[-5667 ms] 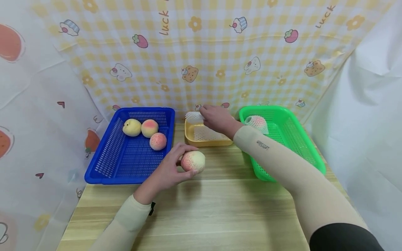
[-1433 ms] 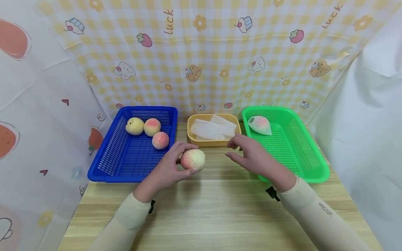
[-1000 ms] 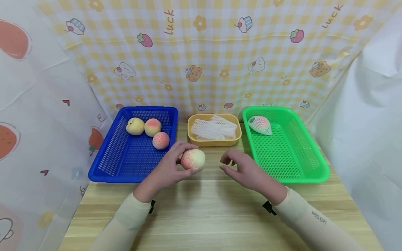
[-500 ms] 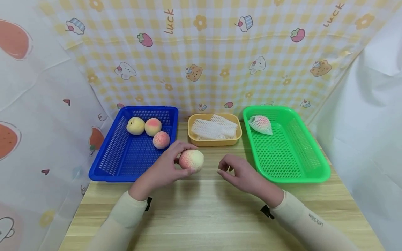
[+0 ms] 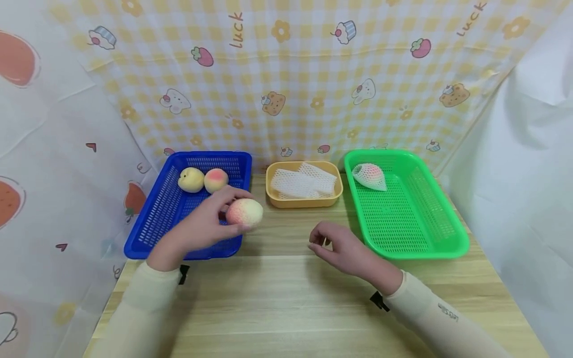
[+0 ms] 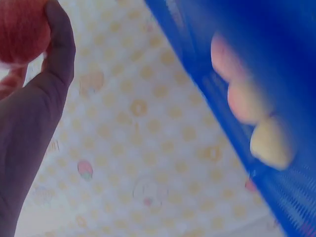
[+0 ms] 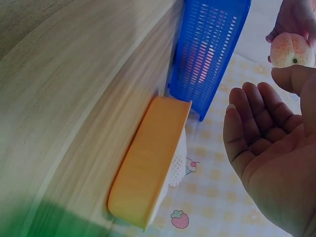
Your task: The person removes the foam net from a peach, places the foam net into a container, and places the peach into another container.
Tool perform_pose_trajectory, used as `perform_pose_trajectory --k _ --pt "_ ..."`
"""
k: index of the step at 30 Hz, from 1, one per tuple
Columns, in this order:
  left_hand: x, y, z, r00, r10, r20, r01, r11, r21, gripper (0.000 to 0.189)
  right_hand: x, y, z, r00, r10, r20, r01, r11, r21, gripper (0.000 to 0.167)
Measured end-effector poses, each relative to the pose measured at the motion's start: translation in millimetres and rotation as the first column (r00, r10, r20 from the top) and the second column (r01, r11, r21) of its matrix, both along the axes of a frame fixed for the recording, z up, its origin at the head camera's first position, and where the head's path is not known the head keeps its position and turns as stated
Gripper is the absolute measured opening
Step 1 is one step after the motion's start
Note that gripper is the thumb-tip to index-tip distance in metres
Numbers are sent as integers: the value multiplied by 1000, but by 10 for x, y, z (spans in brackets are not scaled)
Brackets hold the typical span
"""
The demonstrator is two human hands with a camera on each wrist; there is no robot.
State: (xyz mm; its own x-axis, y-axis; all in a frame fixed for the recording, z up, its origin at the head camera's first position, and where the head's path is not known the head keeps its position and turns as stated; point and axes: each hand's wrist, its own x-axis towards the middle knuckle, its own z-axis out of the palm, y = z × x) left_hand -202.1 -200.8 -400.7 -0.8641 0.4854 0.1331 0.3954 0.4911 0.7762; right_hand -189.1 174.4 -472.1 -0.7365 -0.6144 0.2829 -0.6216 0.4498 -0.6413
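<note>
My left hand [image 5: 203, 221] grips a pink and cream peach [image 5: 244, 213] over the right rim of the blue basket [image 5: 185, 256]. In that basket sit a yellow peach [image 5: 191, 180] and a pink-topped peach [image 5: 216, 180]. A third, red-speckled peach [image 6: 224, 58] shows in the left wrist view; my left hand hides it in the head view. My right hand [image 5: 342, 248] hangs over the table beside the green basket, fingers loosely curled and holding nothing. Its palm and bent fingers show in the right wrist view.
A yellow tray [image 5: 304, 203] with white foam net sleeves [image 5: 297, 184] stands at the back middle. The green basket [image 5: 416, 256] on the right holds one peach in a foam net [image 5: 370, 176]. A checked curtain [image 5: 295, 99] hangs behind the wooden table [image 5: 286, 298].
My left hand has carried the peach left to the blue basket's rim. Earlier, my right hand drew back from the yellow tray; over the last half second it has hardly moved.
</note>
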Motion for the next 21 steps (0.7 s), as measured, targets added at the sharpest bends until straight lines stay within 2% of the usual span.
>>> perform_pose_trajectory --k 4,8,15,21 --pt "-94 -231 167 999 6 34 -5 1000 -13 55 15 5 11 1000 -6 3 6 1000 7 10" --pt "-191 -426 262 998 5 58 -5 1000 0 53 18 14 15 1000 -20 14 19 1000 24 11" --pt "-333 -644 252 995 90 46 -85 990 -110 57 21 25 12 1000 -6 22 5 1000 18 14" --pt "-509 -780 222 989 129 75 -112 975 -192 58 25 33 3 1000 3 20 -4 1000 20 14"
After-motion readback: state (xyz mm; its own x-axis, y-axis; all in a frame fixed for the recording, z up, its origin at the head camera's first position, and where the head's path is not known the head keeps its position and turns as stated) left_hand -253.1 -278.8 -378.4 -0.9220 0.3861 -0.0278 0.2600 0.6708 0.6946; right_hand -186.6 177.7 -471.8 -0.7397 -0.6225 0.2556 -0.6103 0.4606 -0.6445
